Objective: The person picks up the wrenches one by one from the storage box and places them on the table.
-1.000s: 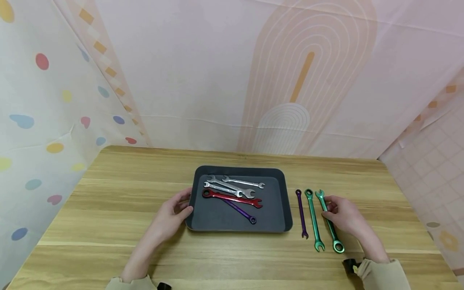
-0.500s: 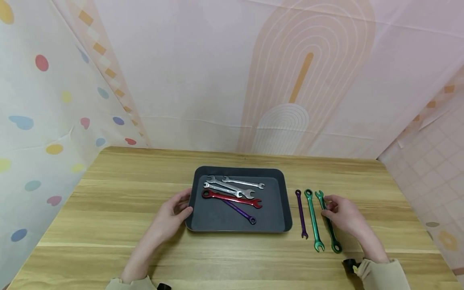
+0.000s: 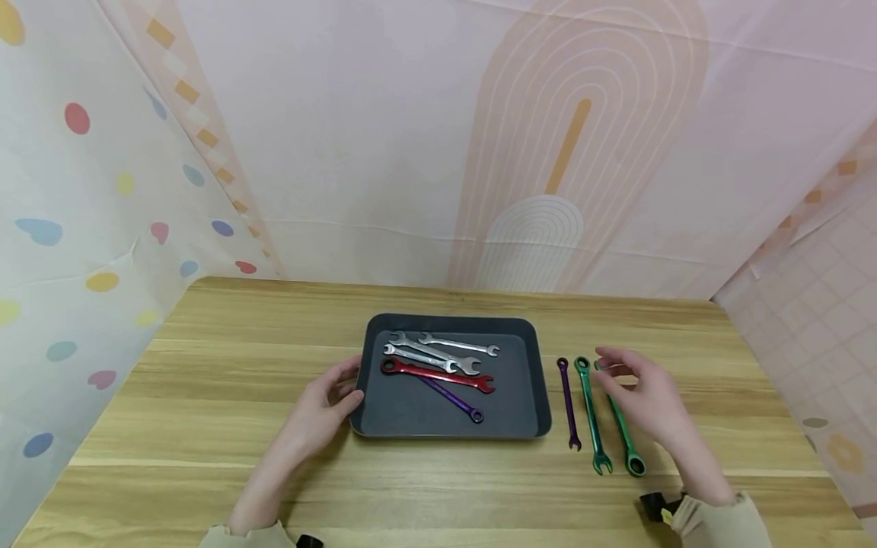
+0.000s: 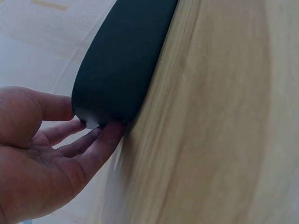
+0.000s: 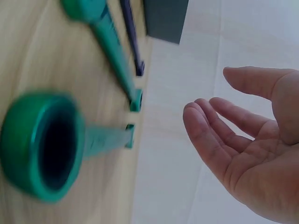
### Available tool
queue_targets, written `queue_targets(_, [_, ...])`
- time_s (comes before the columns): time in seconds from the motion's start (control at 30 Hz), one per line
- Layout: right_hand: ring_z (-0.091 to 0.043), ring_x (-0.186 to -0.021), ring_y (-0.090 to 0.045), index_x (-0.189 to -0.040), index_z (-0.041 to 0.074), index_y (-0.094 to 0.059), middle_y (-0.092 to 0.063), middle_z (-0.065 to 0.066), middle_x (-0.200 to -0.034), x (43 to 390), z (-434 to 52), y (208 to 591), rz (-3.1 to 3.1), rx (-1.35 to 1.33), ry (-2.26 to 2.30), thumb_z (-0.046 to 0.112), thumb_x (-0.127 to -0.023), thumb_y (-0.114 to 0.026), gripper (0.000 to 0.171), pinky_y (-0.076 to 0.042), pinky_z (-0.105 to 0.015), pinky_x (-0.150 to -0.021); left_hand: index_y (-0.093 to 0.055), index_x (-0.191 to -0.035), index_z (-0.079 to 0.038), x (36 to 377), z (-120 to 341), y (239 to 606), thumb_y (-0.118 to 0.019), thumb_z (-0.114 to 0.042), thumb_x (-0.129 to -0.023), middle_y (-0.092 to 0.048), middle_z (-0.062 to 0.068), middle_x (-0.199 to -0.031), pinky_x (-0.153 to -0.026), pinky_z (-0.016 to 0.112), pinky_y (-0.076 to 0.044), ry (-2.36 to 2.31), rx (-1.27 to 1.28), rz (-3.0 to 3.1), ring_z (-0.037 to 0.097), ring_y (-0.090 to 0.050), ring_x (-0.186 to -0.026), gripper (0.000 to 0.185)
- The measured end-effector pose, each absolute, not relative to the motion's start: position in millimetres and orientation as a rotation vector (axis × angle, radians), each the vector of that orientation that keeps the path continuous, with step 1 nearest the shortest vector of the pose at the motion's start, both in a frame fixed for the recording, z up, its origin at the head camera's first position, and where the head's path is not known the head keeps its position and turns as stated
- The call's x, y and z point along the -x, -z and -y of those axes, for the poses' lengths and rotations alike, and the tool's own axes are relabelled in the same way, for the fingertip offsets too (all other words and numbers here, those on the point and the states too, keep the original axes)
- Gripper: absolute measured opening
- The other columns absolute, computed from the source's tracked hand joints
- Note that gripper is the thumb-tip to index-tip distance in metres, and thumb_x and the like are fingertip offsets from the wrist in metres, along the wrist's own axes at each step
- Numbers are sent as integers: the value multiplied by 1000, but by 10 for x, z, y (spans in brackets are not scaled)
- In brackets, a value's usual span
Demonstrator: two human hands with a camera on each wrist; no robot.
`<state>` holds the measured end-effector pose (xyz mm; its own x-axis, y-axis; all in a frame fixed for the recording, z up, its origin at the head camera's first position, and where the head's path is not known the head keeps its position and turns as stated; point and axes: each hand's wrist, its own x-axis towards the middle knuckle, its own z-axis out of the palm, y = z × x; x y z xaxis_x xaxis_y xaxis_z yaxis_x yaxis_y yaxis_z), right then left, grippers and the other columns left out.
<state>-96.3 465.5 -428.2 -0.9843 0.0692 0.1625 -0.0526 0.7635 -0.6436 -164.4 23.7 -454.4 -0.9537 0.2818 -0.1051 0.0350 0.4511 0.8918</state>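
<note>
The right hand (image 3: 640, 392) has its thumb and lightly bent fingers parted and holds nothing; its fingertips are above the far end of the outer green wrench (image 3: 624, 430). That wrench lies on the table below them, glossy metallic green, its thick ring end toward the wrist. Beyond the thumb lie a second green wrench (image 3: 592, 415), turned the opposite way, and a slimmer dark purple wrench (image 3: 568, 403). The left hand (image 3: 318, 411), thumb and fingers spread, touches the outside of the dark gray tray (image 3: 514, 411) without gripping it.
</note>
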Motion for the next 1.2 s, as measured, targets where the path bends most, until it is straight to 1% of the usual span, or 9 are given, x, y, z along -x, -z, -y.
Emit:
queue_targets(0.07, [-13, -104, -70, -137, -1, -66, -75, -17, -118, 955, -4593, 4269, 2757, -14, -1031, 13, -101, -69, 38, -64, -28, -81, -42, -157, 3, 1645, -237, 4547, -55, 0, -104, -55, 31, -152, -116, 47, -51, -1507, -277, -2465, 44, -59, -139, 54])
queue_targets(0.13, [-3, -100, -66, -136, 0, -67, -75, -16, -118, 951, -4529, 4261, 2747, -38, -1041, 12, -101, -70, 37, -64, -26, -80, -42, -157, 4, 1645, -236, 4548, -55, 0, -104, -55, 31, -152, -116, 46, -51, -1508, -281, -2466, 44, -59, -139, 54])
queue_targets(0.2, [0, -99, -65, -135, -1, -67, -74, -16, -118, 949, -4462, 4255, 2734, -72, -1064, 10, -100, -70, 37, -63, -24, -78, -42, -156, 4, 1643, -238, 4549, -55, 1, -104, -55, 31, -152, -116, 45, -51, -1513, -285, -2467, 44, -59, -139, 54])
queue_targets(0.4, [-18, -101, -71, -134, -1, -67, -74, -17, -119, 944, -4236, 4204, 2710, -170, -1140, 7, -98, -72, 37, -63, -24, -79, -42, -156, 4, 1647, -238, 4547, -56, 0, -104, -55, 31, -151, -111, 37, -54, -1506, -304, -2471, 43, -61, -137, 54])
queue_targets(0.57, [-23, -102, -72, -134, 1, -68, -74, -17, -121, 986, -4028, 4096, 2742, -258, -1186, 8, -98, -73, 38, -63, -23, -80, -42, -156, 4, 1659, -239, 4568, -56, 1, -104, -55, 31, -151, -109, 30, -53, -1525, -318, -2463, 44, -61, -137, 54])
queue_targets(0.7, [-25, -104, -71, -133, 4, -69, -74, -16, -121, 1074, -3850, 4002, 2789, -386, -1201, 8, -97, -73, 36, -63, -25, -82, -42, -156, 5, 1656, -225, 4571, -55, 2, -104, -55, 31, -151, -113, 37, -53, -1527, -317, -2470, 44, -60, -138, 55])
queue_targets(0.8, [-26, -105, -70, -133, 6, -69, -75, -13, -120, 1169, -3735, 3949, 2822, -464, -1196, 9, -98, -72, 36, -65, -33, -86, -41, -156, 5, 1670, -221, 4575, -54, 3, -104, -55, 32, -151, -116, 45, -51, -1527, -320, -2476, 45, -60, -138, 55])
queue_targets(0.9, [-26, -107, -70, -135, 7, -68, -74, -11, -121, 1273, -3629, 3914, 2856, -516, -1170, 12, -98, -72, 37, -65, -40, -89, -41, -156, 5, 1679, -221, 4576, -54, 3, -104, -55, 32, -151, -117, 48, -51, -1525, -316, -2479, 45, -60, -138, 54])
queue_targets(1.2, [-31, -111, -71, -136, 4, -67, -73, -14, -127, 1545, -3386, 3853, 2932, -676, -1063, 14, -99, -71, 38, -63, -48, -94, -42, -157, 4, 1691, -213, 4600, -55, 2, -104, -55, 31, -152, -114, 40, -53, -1509, -293, -2480, 44, -60, -137, 55])
